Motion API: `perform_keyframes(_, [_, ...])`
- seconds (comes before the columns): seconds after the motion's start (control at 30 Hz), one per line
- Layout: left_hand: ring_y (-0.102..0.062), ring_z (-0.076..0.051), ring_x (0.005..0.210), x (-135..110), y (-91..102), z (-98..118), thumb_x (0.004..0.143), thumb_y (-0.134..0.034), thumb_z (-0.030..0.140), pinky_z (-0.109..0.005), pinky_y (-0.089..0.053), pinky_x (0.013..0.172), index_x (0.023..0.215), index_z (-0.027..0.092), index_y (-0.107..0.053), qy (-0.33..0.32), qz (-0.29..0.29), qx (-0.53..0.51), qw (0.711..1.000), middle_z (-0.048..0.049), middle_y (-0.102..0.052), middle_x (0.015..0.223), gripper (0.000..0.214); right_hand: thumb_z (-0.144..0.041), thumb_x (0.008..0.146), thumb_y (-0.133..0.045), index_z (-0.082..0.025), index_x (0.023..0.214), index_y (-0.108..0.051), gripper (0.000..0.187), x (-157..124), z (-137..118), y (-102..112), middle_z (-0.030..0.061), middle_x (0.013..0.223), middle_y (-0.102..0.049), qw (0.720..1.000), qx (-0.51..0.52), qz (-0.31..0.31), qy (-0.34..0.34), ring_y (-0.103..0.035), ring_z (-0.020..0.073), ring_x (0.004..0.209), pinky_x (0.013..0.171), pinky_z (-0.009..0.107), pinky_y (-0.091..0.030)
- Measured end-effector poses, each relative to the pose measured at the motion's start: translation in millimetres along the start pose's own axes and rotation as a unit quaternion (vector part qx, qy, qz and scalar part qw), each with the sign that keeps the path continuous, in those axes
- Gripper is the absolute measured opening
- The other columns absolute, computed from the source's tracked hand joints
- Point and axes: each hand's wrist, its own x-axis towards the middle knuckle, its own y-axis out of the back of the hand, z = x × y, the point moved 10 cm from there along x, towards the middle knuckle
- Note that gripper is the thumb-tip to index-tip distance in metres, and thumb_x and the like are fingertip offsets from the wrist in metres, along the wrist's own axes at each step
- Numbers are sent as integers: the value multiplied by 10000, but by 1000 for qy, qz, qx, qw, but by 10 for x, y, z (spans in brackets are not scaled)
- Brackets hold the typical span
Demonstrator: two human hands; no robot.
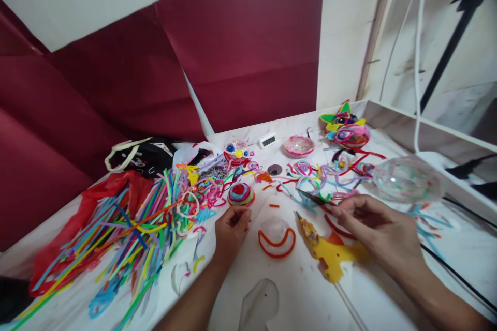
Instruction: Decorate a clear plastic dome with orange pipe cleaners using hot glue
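My left hand [231, 226] rests on the white table with its fingers curled in, just below a striped pipe-cleaner ball [241, 194]; what it holds, if anything, is hidden. My right hand [375, 227] is pinched on a red pipe cleaner [337, 227] that curves away under it. Between the hands lies a clear dome edged with a red pipe cleaner [276, 240]. A yellow glue gun [328, 252] lies on the table right under my right hand.
A big heap of coloured pipe cleaners [128, 232] covers the left on a red bag. Further back are a black bag [143, 155], a small white clock [267, 140], a pink bowl [298, 145], pipe-cleaner figures [345, 126] and a clear ball [406, 179].
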Motion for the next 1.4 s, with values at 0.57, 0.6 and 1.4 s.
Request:
perform_keyframes(0.57, [-496, -82, 479, 7, -34, -20, 717, -669, 364, -201, -416, 477, 759, 155, -630, 3, -11, -39, 999, 28, -580, 582, 217, -305, 772, -651, -200, 860, -652, 137, 25, -257, 58, 56, 847, -684, 994, -10, 21, 106, -646, 183, 758, 675, 306, -538])
perform_keyframes(0.6, [-496, -81, 476, 5, -37, -20, 714, -670, 369, -201, -416, 476, 760, 156, -630, 6, -11, -42, 999, 30, -579, 580, 221, -293, 780, -642, -202, 849, -665, 117, 2, -297, 29, 56, 849, -690, 992, -31, 13, 122, -646, 182, 759, 676, 303, -534])
perform_keyframes(1.4, [-500, -84, 471, -42, -56, 34, 713, -667, 352, -194, -428, 470, 742, 163, -630, 16, -11, -67, 998, 25, -586, 559, 195, -333, 873, -514, -216, 1002, -642, 216, -67, -246, -142, 27, 828, -686, 973, -171, -33, 149, -610, 143, 664, 579, 251, -478])
